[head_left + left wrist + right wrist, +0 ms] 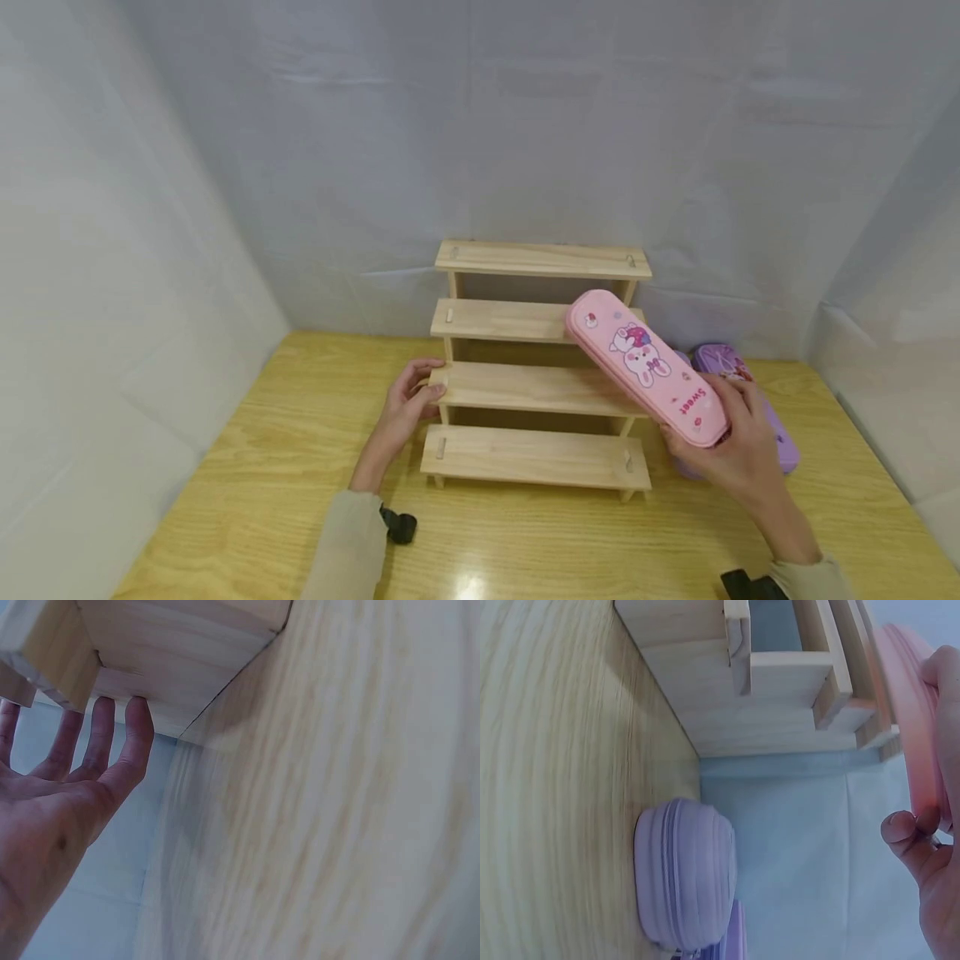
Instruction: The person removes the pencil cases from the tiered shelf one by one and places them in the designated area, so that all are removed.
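A pink pencil case (637,358) with a bunny print and the word "Sweet" is held tilted in the air by my right hand (738,446), which grips its lower right end. Its upper left end hangs in front of the right part of a four-step wooden display shelf (525,387). My left hand (405,408) holds the left edge of that shelf at the second step from the bottom. In the left wrist view, the fingers (139,731) touch the wood. The right wrist view shows the pink case (911,720) side-on, beyond the thumb and fingers.
Purple pencil cases (780,433) lie on the table right of the shelf, partly hidden by my right hand; one lilac case (686,874) stands near the shelf's side. A grey-white cloth (562,125) hangs behind and along both sides of the wood-grain table (277,467).
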`<state>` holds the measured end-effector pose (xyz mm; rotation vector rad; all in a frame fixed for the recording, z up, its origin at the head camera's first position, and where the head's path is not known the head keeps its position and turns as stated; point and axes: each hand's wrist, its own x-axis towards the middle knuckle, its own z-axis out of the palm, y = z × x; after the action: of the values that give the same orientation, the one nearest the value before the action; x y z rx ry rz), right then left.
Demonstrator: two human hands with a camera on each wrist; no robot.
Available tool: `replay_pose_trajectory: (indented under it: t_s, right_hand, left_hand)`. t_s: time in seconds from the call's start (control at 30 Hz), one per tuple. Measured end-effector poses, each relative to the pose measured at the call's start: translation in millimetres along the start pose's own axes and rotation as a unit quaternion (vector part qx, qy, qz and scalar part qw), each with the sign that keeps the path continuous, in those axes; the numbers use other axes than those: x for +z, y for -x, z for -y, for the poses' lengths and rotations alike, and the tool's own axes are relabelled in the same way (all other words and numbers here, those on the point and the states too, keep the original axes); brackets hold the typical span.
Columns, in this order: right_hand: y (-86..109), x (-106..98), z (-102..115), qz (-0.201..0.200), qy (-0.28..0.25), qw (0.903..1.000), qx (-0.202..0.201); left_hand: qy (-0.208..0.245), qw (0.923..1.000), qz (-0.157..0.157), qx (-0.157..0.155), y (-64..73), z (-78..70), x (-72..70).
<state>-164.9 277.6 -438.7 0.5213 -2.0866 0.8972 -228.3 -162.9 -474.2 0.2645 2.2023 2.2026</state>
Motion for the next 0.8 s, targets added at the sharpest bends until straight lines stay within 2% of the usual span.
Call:
replay_pose_trajectory:
  t_s: [0.37, 0.7, 0.8]
  right_hand:
    - [7.3, -16, -15, -0.052, 0.032, 0.9980, 0.017]
    - [10.6, -37, -22, -0.062, 0.070, 0.9937, 0.061]
    - [12.2, -41, -26, -0.083, 0.082, 0.9911, 0.064]
  left_hand:
    - [0.002, 1.0000, -0.004, 0.002, -1.5, 1.0, -1.6]
    - [0.008, 1.0000, -0.003, -0.001, -1.7, -0.2, -1.5]
    - [0.009, 0.9999, -0.004, -0.002, -2.0, 0.3, -1.7]
